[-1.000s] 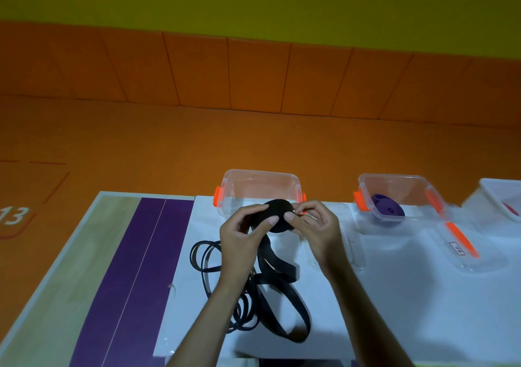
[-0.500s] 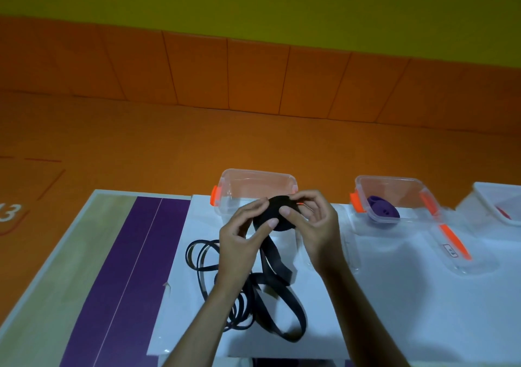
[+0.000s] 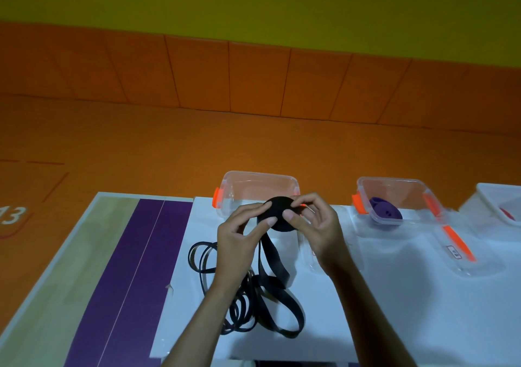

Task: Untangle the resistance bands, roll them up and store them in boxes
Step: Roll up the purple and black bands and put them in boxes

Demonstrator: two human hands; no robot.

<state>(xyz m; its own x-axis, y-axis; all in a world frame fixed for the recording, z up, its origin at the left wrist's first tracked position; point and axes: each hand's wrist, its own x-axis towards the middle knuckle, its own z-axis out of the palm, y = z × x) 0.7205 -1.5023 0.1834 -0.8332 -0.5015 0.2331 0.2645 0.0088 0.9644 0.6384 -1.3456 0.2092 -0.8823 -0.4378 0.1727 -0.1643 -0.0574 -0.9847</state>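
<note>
A black resistance band is partly wound into a flat roll (image 3: 277,211), held up between both hands just in front of an empty clear box (image 3: 260,187) with orange clips. My left hand (image 3: 239,237) pinches the roll's left edge; my right hand (image 3: 313,222) grips its right side with thumb and fingers. The band's loose tail (image 3: 275,256) hangs down to the white sheet (image 3: 352,310) and ends in wide loops (image 3: 284,310). A thinner black band (image 3: 203,262) lies coiled and tangled beside it, partly under my left forearm.
A second clear box (image 3: 394,189) to the right holds a rolled purple band (image 3: 384,213); its lid (image 3: 462,254) lies in front. A third box (image 3: 504,200) sits at the right edge. Another clear lid (image 3: 315,262) lies under my right wrist. Purple and wood table strips are at left.
Both hands have kept turning the black roll in place, fingers shifting around it. The hanging tail looks slightly shorter.
</note>
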